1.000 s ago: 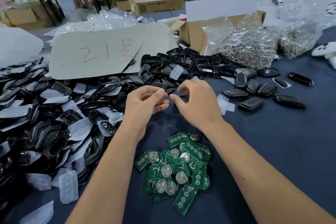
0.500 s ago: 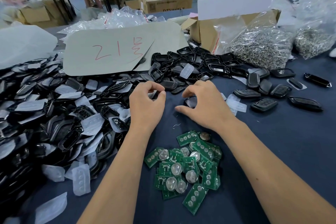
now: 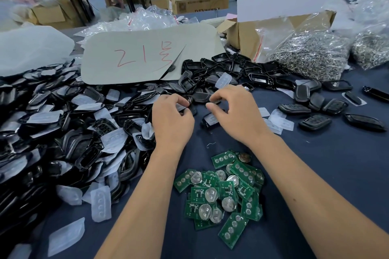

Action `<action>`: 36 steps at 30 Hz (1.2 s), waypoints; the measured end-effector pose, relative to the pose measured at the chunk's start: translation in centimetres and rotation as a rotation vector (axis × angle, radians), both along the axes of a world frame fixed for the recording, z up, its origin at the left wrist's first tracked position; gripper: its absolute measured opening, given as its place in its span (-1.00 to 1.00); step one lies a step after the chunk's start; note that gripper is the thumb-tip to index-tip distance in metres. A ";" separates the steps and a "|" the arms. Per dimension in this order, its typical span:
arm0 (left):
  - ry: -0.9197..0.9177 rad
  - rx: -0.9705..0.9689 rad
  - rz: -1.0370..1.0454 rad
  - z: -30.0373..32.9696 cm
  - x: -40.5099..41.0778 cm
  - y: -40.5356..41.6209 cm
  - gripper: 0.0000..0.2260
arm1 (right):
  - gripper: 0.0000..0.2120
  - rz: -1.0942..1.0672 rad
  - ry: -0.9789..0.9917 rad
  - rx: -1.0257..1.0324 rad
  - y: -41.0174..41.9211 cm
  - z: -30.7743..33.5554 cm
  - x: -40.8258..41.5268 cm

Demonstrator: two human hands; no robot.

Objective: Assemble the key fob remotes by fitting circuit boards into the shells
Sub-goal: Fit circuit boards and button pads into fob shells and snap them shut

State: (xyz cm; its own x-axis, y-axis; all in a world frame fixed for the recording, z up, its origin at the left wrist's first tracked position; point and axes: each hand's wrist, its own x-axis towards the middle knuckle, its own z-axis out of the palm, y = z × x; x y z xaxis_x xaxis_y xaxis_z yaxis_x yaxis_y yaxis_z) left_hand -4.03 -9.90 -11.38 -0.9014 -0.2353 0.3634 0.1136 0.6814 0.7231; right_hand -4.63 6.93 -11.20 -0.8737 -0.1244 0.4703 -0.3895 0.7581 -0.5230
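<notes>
Shells (image 3: pixel 63 124) lie heaped black and loose from nine o'clock across to the middle of the blue worktop (image 3: pixel 315 174), many with milky button pads scattered among them. Just right of that heap, the left hand (image 3: pixel 171 120) has its grip pinched narrow on what looks like a pale pad together with a dark shell piece; exactly what it holds is hard to tell. At about one o'clock from it, near but apart, the right hand (image 3: pixel 233 111) hovers with fingers curled and half open, over a shell (image 3: pixel 211 120) lying on the cloth, apparently touching nothing yet. Circuit boards (image 3: pixel 221 193), green with round coin cells, sit piled at six o'clock between the forearms, untouched. Finished-looking fobs (image 3: pixel 315 122) rest at three o'clock. To do this step well, I would seat the pad squarely in the shell first, steady the shell with the other hand, then pick a single board and match its button contacts to the pad before pressing.
</notes>
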 end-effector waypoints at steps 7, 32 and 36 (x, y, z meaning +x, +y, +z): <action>-0.027 -0.110 -0.012 -0.4 -0.3 -0.1 -0.85 | -0.64 0.037 -0.122 0.327 -2.3 1.7 -3.7; -0.001 0.725 -0.177 1.0 0.1 0.2 -0.97 | -0.97 0.169 -0.232 -0.359 -1.5 4.0 -0.3; -0.025 0.806 -0.110 0.8 -0.3 -0.1 -0.95 | -0.84 0.162 -0.338 0.015 -0.1 5.4 0.2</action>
